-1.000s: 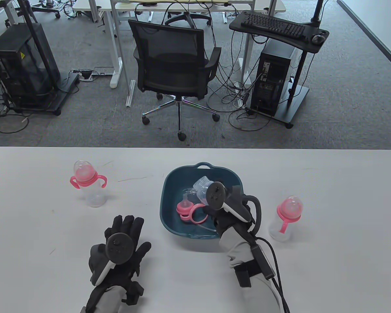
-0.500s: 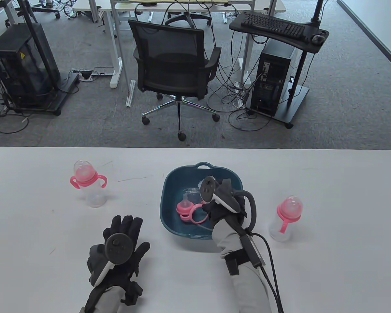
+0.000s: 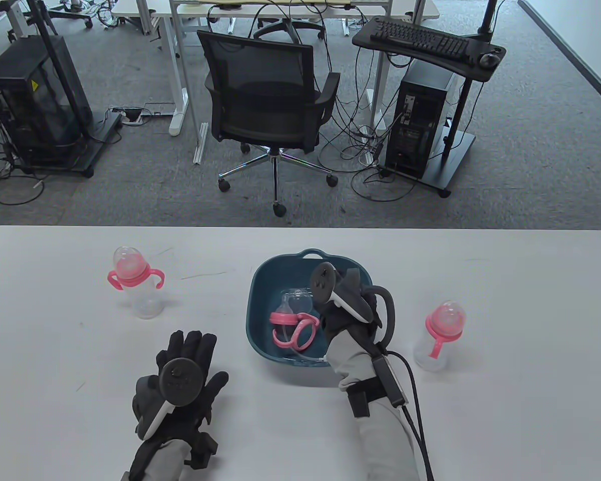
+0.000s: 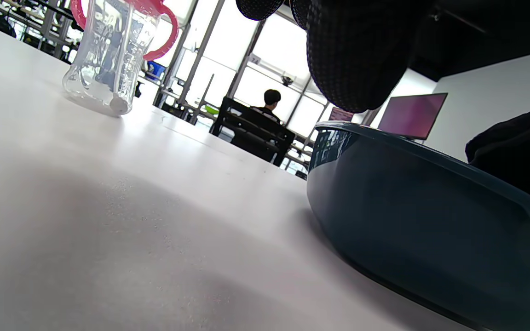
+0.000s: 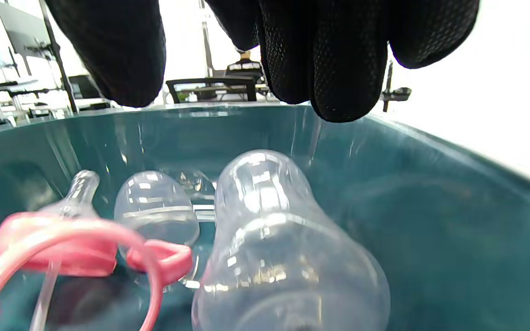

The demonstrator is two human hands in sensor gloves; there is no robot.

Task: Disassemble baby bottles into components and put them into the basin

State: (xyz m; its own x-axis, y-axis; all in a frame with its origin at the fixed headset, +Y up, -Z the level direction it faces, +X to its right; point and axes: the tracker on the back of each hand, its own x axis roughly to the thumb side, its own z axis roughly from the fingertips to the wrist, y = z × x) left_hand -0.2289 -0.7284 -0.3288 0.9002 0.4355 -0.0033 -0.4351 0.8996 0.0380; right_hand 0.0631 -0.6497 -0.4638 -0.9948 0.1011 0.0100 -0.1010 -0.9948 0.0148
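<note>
While the right hand hangs over the dark teal plastic basin, fingers straight and off the parts, holding nothing, the left hand lies flat on the white table, fingers spread, also w/o anything. Lying in the basin: clear plastic bottle body, clear dome cap, pink collar w/ loop handles and teat. So bottle one looks done; step in hand is the drop-off. Next calls for taking an assembled one: pink-handled clear bottle left of basin or pink-topped one right of it, both upright. Right one sits nearer; needs both hands, one to steady the body, one to twist the collar.
</note>
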